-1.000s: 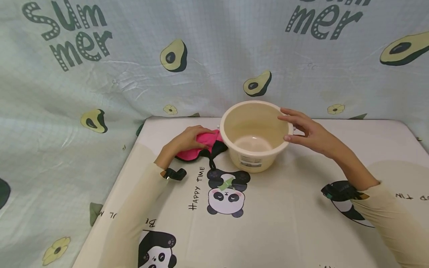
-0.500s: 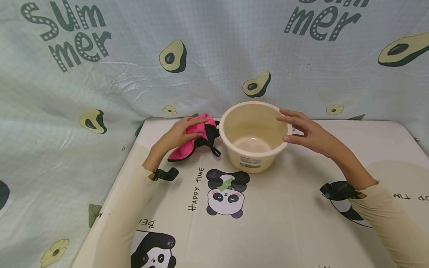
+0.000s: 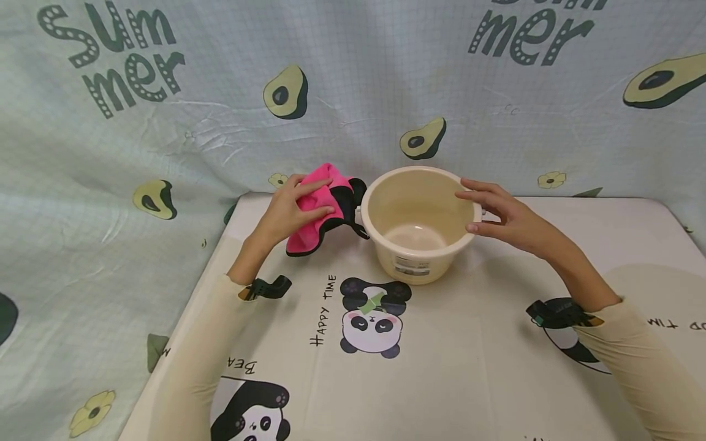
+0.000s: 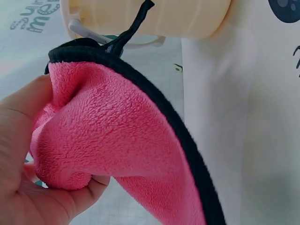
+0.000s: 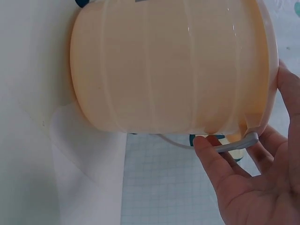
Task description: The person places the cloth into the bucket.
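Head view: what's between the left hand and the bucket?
Pink cloth with black edging: the left hand grips it, and its black side faces the bucket in the head view.

The panda-printed table (image 3: 441,367) bears a cream bucket (image 3: 417,229), apparently standing flat.

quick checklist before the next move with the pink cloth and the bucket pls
1. Left hand grips the pink cloth: ok, pinched between thumb and fingers.
2. Right hand has hold of the bucket: ok, fingers at its rim.
3. Bucket upright on the table: ok, it looks level.
4. Bucket floor bare: ok, nothing shows on it.
5. Pink cloth over the bucket's opening: not ok, it is beside the bucket.
6. Black loop free of the bucket's near handle: cannot tell, they overlap in the left wrist view.
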Demonstrator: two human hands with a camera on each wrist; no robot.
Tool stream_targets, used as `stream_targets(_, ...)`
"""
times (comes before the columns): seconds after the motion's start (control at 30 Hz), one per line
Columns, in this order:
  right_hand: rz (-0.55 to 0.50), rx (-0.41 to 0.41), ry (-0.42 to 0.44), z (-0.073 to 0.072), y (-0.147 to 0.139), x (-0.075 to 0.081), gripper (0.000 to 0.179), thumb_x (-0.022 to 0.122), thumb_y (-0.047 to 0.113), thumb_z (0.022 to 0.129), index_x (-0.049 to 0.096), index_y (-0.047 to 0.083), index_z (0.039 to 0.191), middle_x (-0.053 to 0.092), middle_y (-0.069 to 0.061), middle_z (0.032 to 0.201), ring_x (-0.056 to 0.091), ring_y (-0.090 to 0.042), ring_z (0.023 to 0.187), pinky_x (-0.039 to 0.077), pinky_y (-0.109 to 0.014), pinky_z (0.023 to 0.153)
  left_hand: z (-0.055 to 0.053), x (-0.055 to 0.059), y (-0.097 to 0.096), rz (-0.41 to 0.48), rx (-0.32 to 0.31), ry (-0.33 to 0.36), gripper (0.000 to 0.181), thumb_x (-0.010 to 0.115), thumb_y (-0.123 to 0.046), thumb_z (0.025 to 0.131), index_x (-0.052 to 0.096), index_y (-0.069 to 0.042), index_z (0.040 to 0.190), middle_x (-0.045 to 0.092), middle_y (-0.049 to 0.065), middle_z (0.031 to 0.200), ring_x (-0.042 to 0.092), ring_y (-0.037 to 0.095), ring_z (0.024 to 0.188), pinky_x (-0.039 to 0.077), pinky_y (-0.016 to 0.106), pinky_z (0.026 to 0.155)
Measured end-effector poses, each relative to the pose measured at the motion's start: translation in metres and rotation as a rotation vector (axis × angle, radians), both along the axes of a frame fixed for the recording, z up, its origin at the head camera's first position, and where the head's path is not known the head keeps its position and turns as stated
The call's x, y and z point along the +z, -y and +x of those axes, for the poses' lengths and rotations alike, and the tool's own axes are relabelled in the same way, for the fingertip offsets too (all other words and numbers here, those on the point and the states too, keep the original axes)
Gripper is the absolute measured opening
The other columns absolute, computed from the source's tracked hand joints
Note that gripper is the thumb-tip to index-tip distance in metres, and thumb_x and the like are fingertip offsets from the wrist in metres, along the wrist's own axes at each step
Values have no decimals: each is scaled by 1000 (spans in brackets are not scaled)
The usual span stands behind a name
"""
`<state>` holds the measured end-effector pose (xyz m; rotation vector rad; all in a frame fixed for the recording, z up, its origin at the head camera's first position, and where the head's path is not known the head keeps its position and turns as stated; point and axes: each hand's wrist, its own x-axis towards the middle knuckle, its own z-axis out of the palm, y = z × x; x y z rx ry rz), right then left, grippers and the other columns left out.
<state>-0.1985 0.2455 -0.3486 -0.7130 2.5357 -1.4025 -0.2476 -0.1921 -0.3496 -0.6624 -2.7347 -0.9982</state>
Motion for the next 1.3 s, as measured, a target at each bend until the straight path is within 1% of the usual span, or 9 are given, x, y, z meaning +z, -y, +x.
stream_targets(0.17, 15, 1, -6, 0, -1, -1, 65, 72, 10, 95, 46, 16, 154, 21, -1, 167, 20, -30, 152, 24, -65, 115, 2, 4, -2, 28, -2, -33, 61, 83, -29, 87, 61, -20, 143, 50, 17, 137, 49, 28, 116, 53, 42, 82)
stream_targets(0.23, 19, 2, -6, 0, -1, -1, 65, 72, 10, 95, 45, 16, 155, 21, -1, 167, 20, -30, 151, 25, -66, 115, 3, 7, -3, 45, -9, -54, 58, 83, -27, 87, 63, -19, 141, 51, 17, 135, 50, 29, 115, 52, 41, 81)
stream_targets(0.4, 17, 4, -1, 0, 0, 1, 65, 72, 10, 95, 45, 15, 155, 21, -2, 167, 18, -29, 152, 22, -66, 116, 4, 13, -6, 95, -31, -124, 54, 84, -20, 86, 67, -15, 136, 54, 17, 130, 51, 27, 110, 49, 33, 76)
stream_targets(0.57, 19, 3, 0, 0, 0, 2, 65, 72, 11, 95, 45, 15, 155, 21, -2, 167, 18, -30, 152, 23, -67, 115, 4, 20, -6, 114, -45, -179, 53, 86, -16, 84, 69, -15, 134, 56, 16, 128, 53, 25, 109, 47, 26, 73)
stream_targets(0.67, 21, 2, 1, 0, 0, 1, 65, 72, 11, 95, 45, 15, 154, 21, -2, 167, 18, -30, 152, 23, -68, 116, 5, 23, -6, 119, -46, -192, 53, 86, -16, 83, 70, -15, 133, 57, 15, 128, 54, 24, 109, 47, 24, 74)
stream_targets(0.83, 19, 1, 4, 0, 0, 1, 65, 72, 11, 95, 46, 16, 154, 21, -2, 167, 18, -31, 152, 23, -69, 115, 7, 26, -6, 130, -36, -192, 52, 86, -14, 83, 70, -15, 133, 57, 14, 129, 54, 23, 110, 47, 20, 75)
stream_targets(1.0, 17, 3, 9, -1, 1, 1, 65, 72, 10, 95, 45, 15, 154, 20, -3, 167, 18, -31, 152, 23, -69, 115, 10, 28, -6, 135, -36, -201, 52, 86, -14, 83, 70, -15, 132, 56, 14, 129, 54, 22, 111, 47, 19, 75)
stream_targets(1.13, 20, 2, 15, -1, 1, 2, 65, 72, 11, 95, 45, 15, 154, 20, -3, 167, 19, -32, 152, 25, -69, 114, 11, 30, -8, 156, -50, -224, 52, 87, -12, 81, 71, -14, 131, 57, 14, 129, 53, 22, 110, 46, 19, 73)
stream_targets(1.3, 23, -11, 19, -1, 1, 3, 65, 72, 11, 95, 46, 16, 154, 22, -1, 166, 22, -32, 151, 28, -66, 114, 10, 33, -8, 183, -64, -261, 53, 87, -12, 81, 71, -15, 131, 57, 15, 129, 53, 21, 111, 45, 19, 73)
